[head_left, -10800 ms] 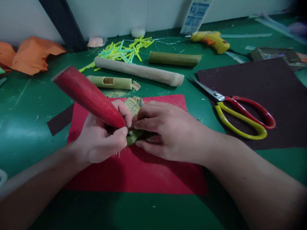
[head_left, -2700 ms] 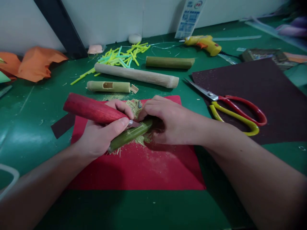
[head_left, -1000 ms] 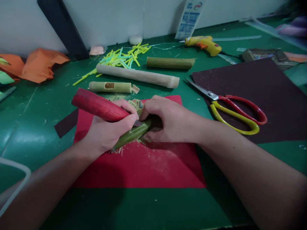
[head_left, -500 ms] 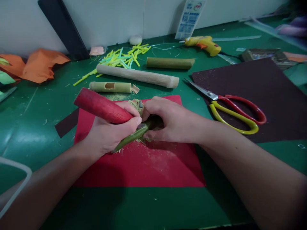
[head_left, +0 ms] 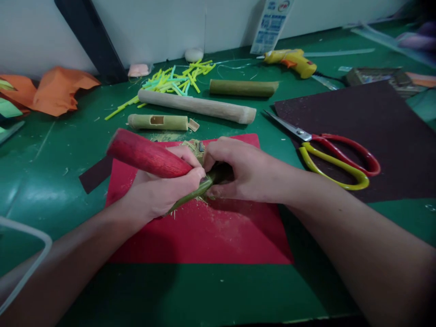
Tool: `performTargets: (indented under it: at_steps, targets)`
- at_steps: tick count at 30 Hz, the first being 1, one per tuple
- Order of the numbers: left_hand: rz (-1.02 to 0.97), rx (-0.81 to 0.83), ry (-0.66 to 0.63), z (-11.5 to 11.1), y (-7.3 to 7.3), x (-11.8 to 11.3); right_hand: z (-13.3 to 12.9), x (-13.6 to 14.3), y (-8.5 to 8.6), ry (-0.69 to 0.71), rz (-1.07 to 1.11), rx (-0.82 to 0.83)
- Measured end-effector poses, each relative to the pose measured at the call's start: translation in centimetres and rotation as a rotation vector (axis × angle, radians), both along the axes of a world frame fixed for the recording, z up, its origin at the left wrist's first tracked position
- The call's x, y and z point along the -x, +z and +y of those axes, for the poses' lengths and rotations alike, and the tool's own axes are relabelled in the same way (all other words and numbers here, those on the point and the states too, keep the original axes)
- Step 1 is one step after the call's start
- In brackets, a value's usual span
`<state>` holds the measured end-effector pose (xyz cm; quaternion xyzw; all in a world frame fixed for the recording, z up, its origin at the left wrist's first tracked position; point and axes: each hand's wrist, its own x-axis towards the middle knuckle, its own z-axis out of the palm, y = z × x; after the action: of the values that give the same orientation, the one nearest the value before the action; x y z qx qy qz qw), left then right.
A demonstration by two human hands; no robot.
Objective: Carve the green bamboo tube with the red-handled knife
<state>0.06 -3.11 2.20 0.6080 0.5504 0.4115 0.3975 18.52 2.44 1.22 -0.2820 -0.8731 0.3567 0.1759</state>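
My left hand [head_left: 166, 186] is closed around a carving tool with a thick red wooden handle [head_left: 146, 154]; its blade is mostly hidden by my fingers. The handle slants up to the left. My right hand [head_left: 241, 170] is closed on a green bamboo piece [head_left: 190, 196], which pokes out to the lower left under my left hand. The tool's hidden end meets the bamboo between both hands. Pale shavings [head_left: 194, 146] lie behind and around the bamboo on a red sheet [head_left: 218, 240].
Scissors [head_left: 306, 138] with red and yellow handles lie on a dark sheet [head_left: 384, 118] at right. Behind are a notched bamboo tube [head_left: 139, 121], a pale stick [head_left: 197, 105], another bamboo tube [head_left: 241, 88], cut yellow-green straws [head_left: 170, 81] and a yellow glue gun [head_left: 293, 61].
My left hand has shifted slightly right along the bamboo, and the red handle has tipped a little lower. My right hand keeps its hold on the bamboo. The view has shifted slightly.
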Motion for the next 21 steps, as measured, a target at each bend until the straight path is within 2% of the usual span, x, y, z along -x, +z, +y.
performTargets:
  at_steps: [6,10,13,21]
  targets:
    - [0.089,-0.044,-0.072,-0.3,0.2,0.3,0.0,0.0,-0.1,0.01,0.004,0.017]
    - [0.134,-0.183,-0.085,-0.4,0.0,0.5,0.0,0.1,-0.1,-0.005,-0.006,0.026]
    - [0.112,-0.238,-0.061,-0.6,-0.3,0.7,0.0,0.1,0.0,0.0,-0.008,0.03]
    - [-0.02,-0.254,-0.056,-1.0,-0.9,1.0,0.0,0.2,0.1,0.0,-0.021,0.033]
